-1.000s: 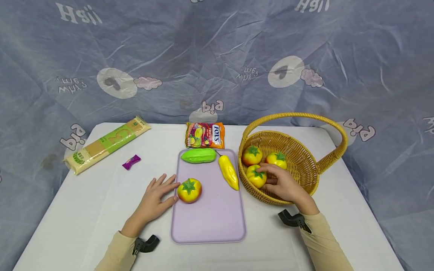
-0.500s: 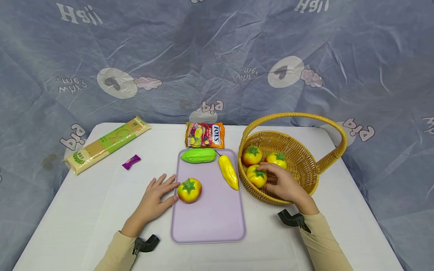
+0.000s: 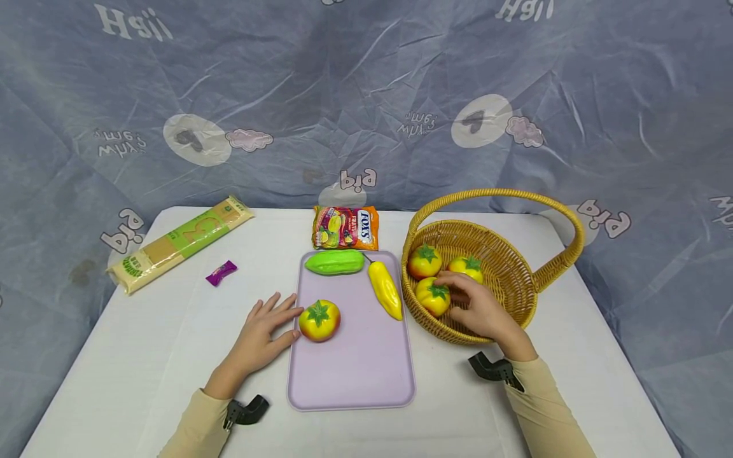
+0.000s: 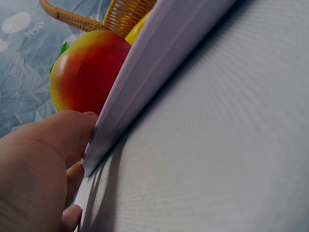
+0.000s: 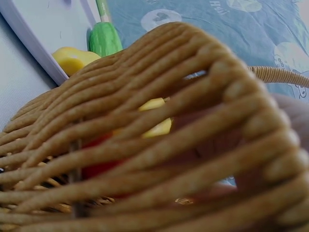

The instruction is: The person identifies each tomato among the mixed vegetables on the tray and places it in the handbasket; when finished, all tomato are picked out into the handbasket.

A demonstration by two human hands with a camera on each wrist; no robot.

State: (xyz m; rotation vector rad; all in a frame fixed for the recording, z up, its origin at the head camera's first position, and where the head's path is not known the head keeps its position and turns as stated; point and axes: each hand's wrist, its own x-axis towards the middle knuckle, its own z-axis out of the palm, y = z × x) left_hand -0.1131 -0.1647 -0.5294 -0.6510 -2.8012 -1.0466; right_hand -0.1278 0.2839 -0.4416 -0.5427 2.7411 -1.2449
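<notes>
While the left hand [image 3: 260, 337] lies spread at the left edge of the lilac tray [image 3: 355, 375], the right hand [image 3: 481, 310] is inside the wicker basket [image 3: 512, 280], its fingers bent over the near tomato [image 3: 429, 299] and touching it; whether they pinch it, I cannot tell. Behind it sit a second tomato [image 3: 425, 262] and a third tomato [image 3: 465, 268]. The tray tomato [image 3: 319, 320] rests by the tray's left edge, just beside the left hand. Along the far edge lies a green vegetable [image 3: 335, 262], with a yellow pepper [image 3: 385, 291] by the right edge.
</notes>
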